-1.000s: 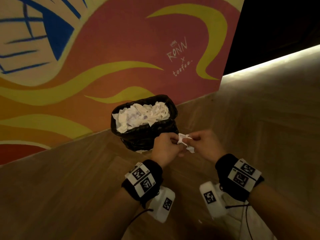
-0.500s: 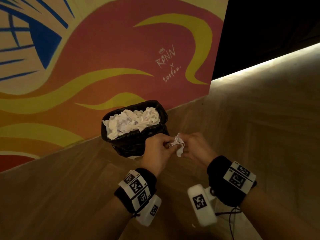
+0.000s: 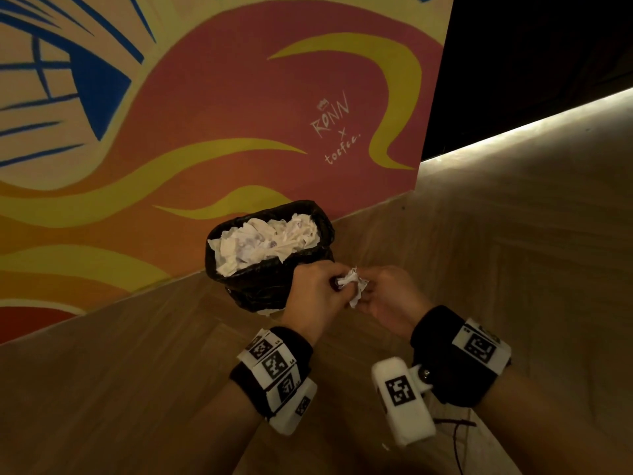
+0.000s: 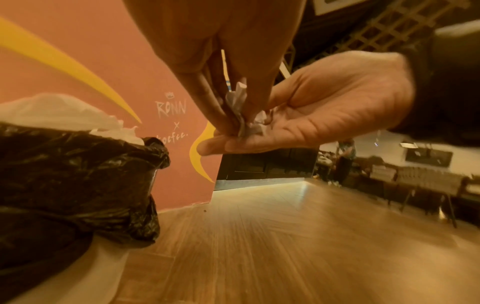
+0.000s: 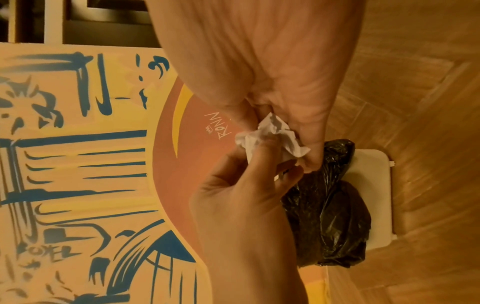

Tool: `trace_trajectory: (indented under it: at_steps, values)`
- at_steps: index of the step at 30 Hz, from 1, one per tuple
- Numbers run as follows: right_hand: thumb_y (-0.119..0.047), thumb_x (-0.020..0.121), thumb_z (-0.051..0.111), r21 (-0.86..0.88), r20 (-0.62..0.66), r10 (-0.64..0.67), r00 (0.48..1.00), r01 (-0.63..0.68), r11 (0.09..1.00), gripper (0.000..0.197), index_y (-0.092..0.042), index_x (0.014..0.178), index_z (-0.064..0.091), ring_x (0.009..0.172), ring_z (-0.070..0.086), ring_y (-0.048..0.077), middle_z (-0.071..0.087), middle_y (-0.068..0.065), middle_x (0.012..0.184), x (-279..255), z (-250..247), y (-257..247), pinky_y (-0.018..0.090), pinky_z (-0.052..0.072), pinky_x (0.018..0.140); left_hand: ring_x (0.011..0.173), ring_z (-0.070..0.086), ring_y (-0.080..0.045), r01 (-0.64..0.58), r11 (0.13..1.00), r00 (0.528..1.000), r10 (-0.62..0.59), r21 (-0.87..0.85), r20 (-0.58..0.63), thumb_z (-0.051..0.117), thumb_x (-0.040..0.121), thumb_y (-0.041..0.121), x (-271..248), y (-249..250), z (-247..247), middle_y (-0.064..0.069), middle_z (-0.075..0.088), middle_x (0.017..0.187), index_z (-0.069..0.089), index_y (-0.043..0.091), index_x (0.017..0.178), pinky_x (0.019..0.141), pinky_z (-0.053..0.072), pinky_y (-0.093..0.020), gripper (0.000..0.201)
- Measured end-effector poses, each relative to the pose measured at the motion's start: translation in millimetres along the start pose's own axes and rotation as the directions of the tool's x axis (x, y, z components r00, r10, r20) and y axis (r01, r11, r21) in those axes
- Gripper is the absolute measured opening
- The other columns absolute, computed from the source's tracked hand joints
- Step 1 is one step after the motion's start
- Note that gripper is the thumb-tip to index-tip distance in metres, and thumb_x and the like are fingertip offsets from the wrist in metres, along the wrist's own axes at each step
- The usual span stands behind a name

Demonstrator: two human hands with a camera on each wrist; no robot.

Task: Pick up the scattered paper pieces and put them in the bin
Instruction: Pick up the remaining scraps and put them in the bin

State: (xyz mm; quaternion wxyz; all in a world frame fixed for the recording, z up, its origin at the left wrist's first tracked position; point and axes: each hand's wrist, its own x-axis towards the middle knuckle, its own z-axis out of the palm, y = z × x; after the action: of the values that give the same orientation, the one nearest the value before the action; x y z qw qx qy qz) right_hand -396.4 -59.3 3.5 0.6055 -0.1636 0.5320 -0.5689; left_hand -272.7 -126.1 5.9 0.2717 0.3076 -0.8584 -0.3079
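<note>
A crumpled white paper wad (image 3: 352, 285) is held between both hands, just in front of the bin's near right corner and slightly above the floor. My left hand (image 3: 337, 284) pinches it from the left with its fingertips (image 4: 223, 121). My right hand (image 3: 368, 293) grips it from the right, and the paper (image 5: 272, 135) is squeezed between thumb and fingers. The bin (image 3: 260, 282) has a black plastic liner and stands against the painted wall. It is heaped to the rim with white paper pieces (image 3: 267, 243).
The painted mural wall (image 3: 239, 114) rises right behind the bin. Wooden floor (image 3: 513, 252) stretches to the right and towards me. In the left wrist view, tables and chairs (image 4: 415, 185) stand far off across the room. A tiny white scrap (image 3: 385, 447) lies on the floor near my right forearm.
The loose paper between my hands has been squeezed into a tighter wad. Both hands stay together beside the bin, hardly shifting.
</note>
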Motion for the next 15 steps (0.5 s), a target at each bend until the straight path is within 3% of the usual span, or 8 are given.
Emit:
trace_trajectory:
  at_steps: [5,9,11,13,15]
  values:
    - [-0.014,0.098,0.044,-0.043,-0.013,0.018,1.0,-0.018,0.999,0.027,-0.002,0.1,0.069,0.078,0.063,0.019,0.069,0.013,0.093,-2,4,-6,0.032,0.049,0.077,0.071,0.062,-0.003,0.05,0.996,0.999,-0.05,-0.074,-0.005,0.07,0.08,0.006,2,3,-4,0.003,0.071,0.078,0.077,0.011,0.087,0.062,0.042,-0.006,0.011]
    - [-0.014,0.099,0.043,0.015,0.014,-0.007,1.0,0.007,1.0,0.028,-0.001,0.103,0.066,0.069,0.061,0.018,0.065,0.015,0.088,-2,4,-14,0.03,0.049,0.071,0.059,0.057,-0.002,0.049,0.991,0.998,-0.055,-0.127,-0.045,0.069,0.081,0.006,7,8,-10,0.008,0.065,0.065,0.076,0.014,0.082,0.055,0.04,-0.009,0.01]
    - [-0.019,0.099,0.045,0.076,0.031,0.001,1.0,-0.003,0.997,0.03,-0.001,0.115,0.063,0.089,0.064,0.025,0.067,0.016,0.103,-3,3,-18,0.034,0.051,0.082,0.053,0.054,-0.002,0.054,0.992,0.995,-0.063,-0.116,-0.074,0.07,0.082,0.008,10,4,-16,0.009,0.06,0.058,0.073,0.017,0.077,0.053,0.04,-0.012,0.011]
    - [-0.027,0.099,0.046,0.13,0.044,0.02,0.999,-0.025,0.991,0.037,-0.002,0.123,0.058,0.108,0.063,0.028,0.065,0.016,0.118,-3,0,-20,0.038,0.049,0.094,0.05,0.053,-0.008,0.085,0.992,0.992,-0.092,-0.093,-0.082,0.069,0.082,0.012,16,-3,-26,-0.003,0.061,0.055,0.068,0.013,0.067,0.05,0.044,-0.026,0.016]
    - [-0.033,0.099,0.045,0.17,0.04,0.023,0.999,-0.029,0.985,0.04,-0.005,0.126,0.055,0.113,0.062,0.029,0.063,0.018,0.122,-3,-4,-21,0.04,0.048,0.098,0.051,0.053,-0.02,0.126,0.991,0.985,-0.13,-0.046,-0.114,0.069,0.082,0.016,24,-13,-40,-0.009,0.06,0.057,0.065,0.008,0.063,0.053,0.045,-0.035,0.022]
